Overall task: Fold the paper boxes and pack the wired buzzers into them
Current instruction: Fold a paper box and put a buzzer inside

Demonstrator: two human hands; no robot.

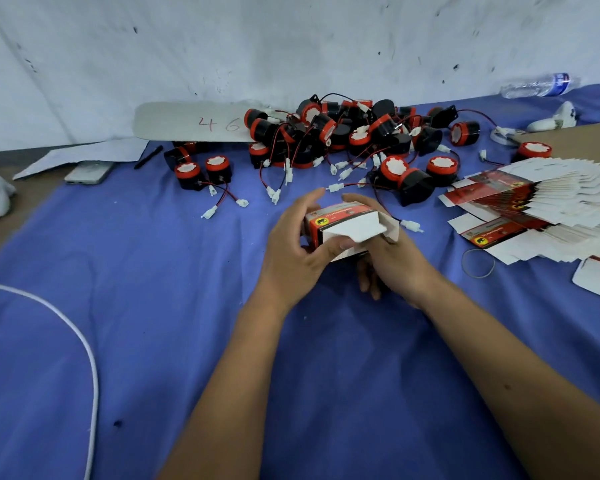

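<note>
Both hands fold a small red-and-white paper box (343, 226) above the blue-clothed counter (153, 306).
Left hand (293, 247) and right hand (390, 251) curl their fingers around it; the pile of black-and-red wired buzzers (343, 136) lies just beyond.

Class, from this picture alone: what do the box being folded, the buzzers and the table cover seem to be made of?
Box: thin printed card, white inside; its flaps bend along creases.
Buzzers: apparently moulded plastic, black bodies with red rims, slightly glossy.
Table cover: probably woven cloth, matt blue, with soft wrinkles.
</note>
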